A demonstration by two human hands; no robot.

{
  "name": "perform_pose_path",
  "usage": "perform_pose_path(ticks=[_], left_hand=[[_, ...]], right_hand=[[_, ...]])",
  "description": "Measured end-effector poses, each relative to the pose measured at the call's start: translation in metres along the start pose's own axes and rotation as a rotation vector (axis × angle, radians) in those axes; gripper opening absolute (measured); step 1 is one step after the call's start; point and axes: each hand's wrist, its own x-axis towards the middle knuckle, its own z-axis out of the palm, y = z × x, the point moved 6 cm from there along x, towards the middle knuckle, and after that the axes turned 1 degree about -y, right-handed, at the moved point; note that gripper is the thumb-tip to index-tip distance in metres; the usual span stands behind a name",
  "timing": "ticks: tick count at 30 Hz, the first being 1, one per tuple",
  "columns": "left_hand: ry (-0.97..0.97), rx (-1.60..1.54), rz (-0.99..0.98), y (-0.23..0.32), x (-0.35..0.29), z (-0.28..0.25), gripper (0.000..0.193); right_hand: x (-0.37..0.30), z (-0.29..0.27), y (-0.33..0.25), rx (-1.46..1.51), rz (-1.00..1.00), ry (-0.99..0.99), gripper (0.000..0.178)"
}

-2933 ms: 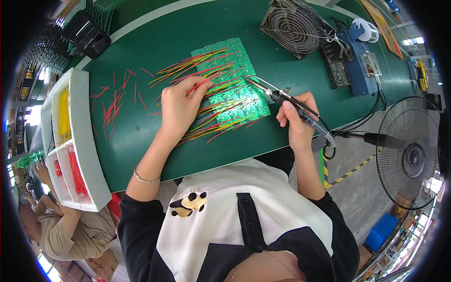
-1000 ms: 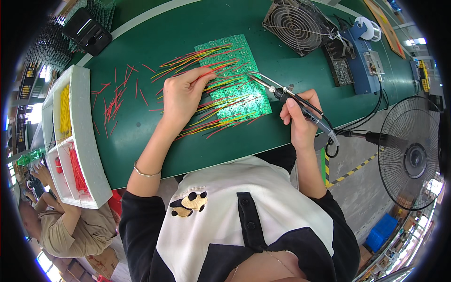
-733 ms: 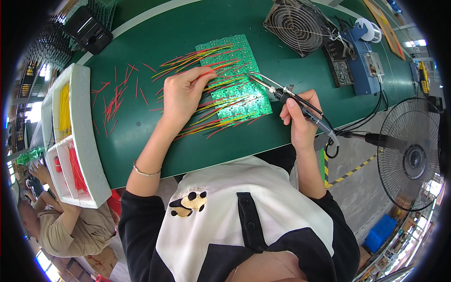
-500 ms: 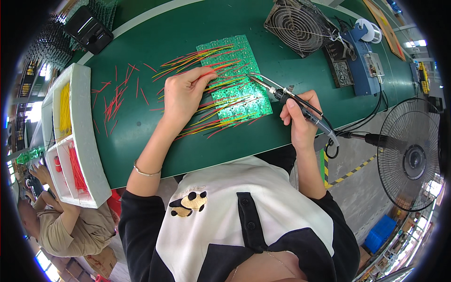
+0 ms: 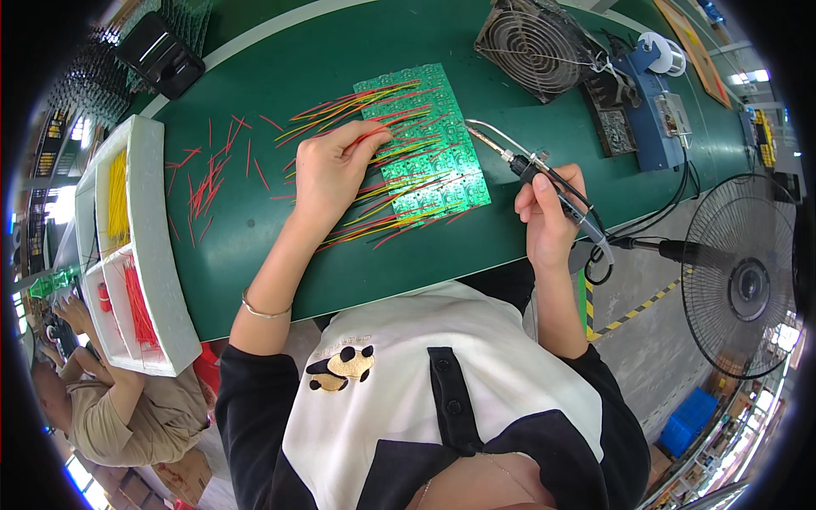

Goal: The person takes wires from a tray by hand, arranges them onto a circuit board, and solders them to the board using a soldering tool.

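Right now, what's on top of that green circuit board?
Red and yellow wires lie across the green circuit board. The left hand covers part of its left edge, so what's there can't be seen.

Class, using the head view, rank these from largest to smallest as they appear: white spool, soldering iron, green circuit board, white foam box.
1. White foam box
2. Green circuit board
3. Soldering iron, long but slim, partly hidden by fingers
4. White spool
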Motion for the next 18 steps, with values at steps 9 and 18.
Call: perform_pose_path(ticks=[9,18], left_hand=[[-0.057,0.242,0.035,0.007,0.001,-0.011,0.017],[-0.035,0.364,0.103,0.002,0.003,-0.030,0.016]], right_hand=[[0.002,-0.027,-0.007,0.089,-0.092,0.255,0.014],[0.001,-0.040,-0.011,0.098,-0.106,0.294,0.015]])
